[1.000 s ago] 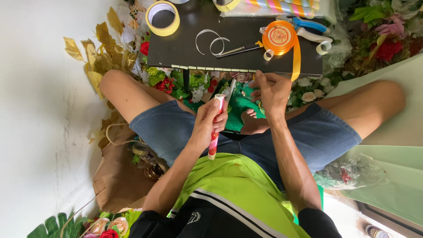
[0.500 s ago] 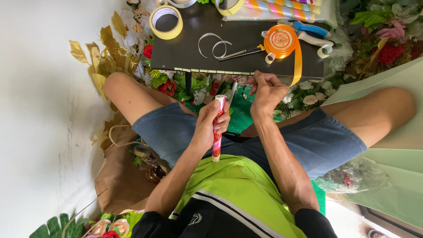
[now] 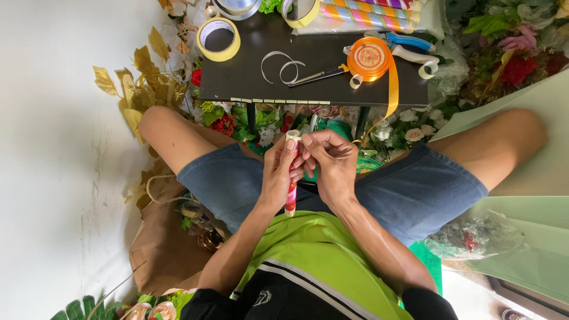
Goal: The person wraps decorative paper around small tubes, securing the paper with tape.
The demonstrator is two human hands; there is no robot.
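Note:
My left hand (image 3: pixel 278 175) grips a thin red and white stick (image 3: pixel 290 198) upright over my lap. The fingers of my right hand (image 3: pixel 329 163) pinch the white top end of the stick (image 3: pixel 293 135), touching my left fingertips. Both hands sit just in front of a small black table (image 3: pixel 249 77). On the table lie an orange ribbon spool (image 3: pixel 368 58) with a loose tail, white ribbon curls (image 3: pixel 283 64), a slim dark tool (image 3: pixel 317 75) and a yellow tape roll (image 3: pixel 218 38).
Artificial flowers and green leaves (image 3: pixel 237 121) crowd under the table. Gold leaves (image 3: pixel 139 77) lie at the left by a white wall. A brown paper bag (image 3: pixel 160 237) sits by my left thigh. Pale green sheets (image 3: pixel 533 178) lie at the right. Striped wrapping rolls (image 3: pixel 379 12) lie at the table's far edge.
My right hand came back from the table's edge to the stick's top end. Both hands now meet at the tip, and the stick sits closer to my body.

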